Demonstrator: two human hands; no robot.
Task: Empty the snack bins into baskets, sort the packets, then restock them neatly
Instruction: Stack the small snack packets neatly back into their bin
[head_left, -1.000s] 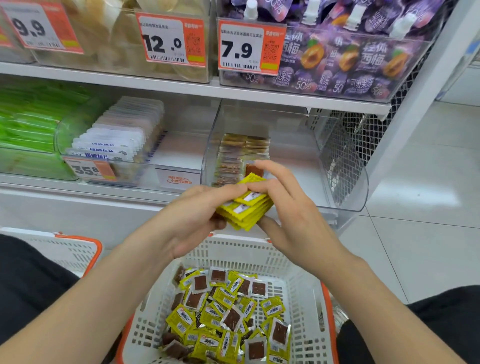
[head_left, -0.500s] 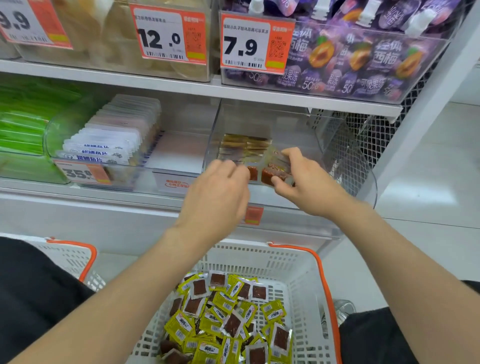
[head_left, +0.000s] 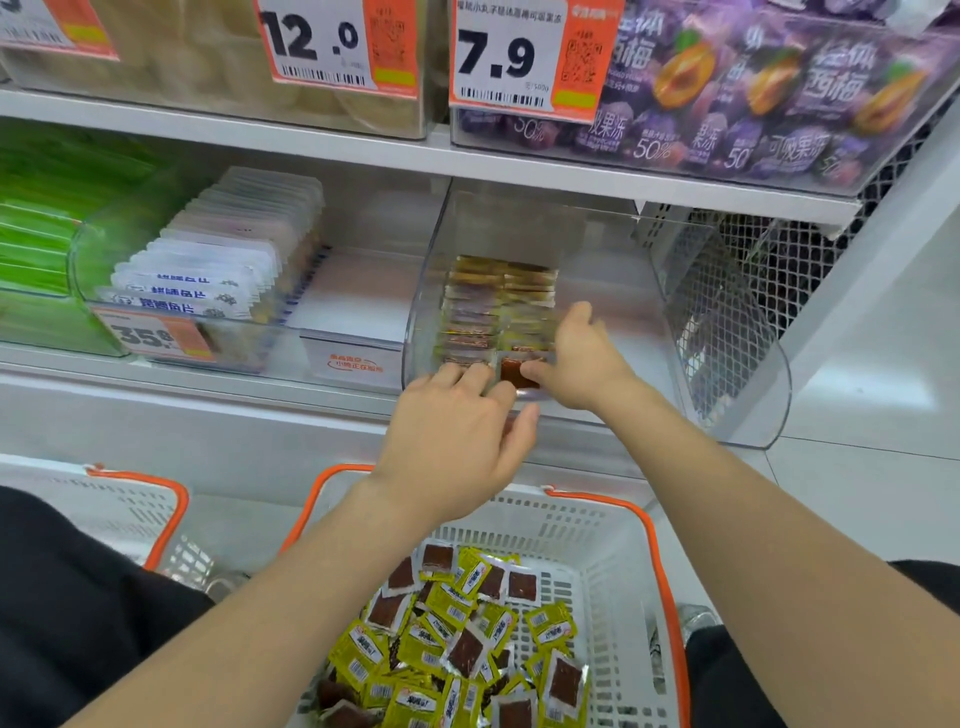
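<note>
Left hand (head_left: 452, 431): knuckles up, fingers bent over the near lip of the clear bin (head_left: 753, 364), tips against the row of packets (head_left: 493, 306). Cannot tell whether it grips any.

Right hand (head_left: 584, 358): inside the bin, thumb and fingers pinching the nearest packet (head_left: 519, 371). It is upright, a dark red-brown square in a clear-edged wrapper.

Hands close together. Row stands on edge along the bin's left side, running far.

Near, below: white basket (head_left: 662, 551), orange rim, holding loose packets (head_left: 467, 644), yellow backs and brown faces mixed.
</note>
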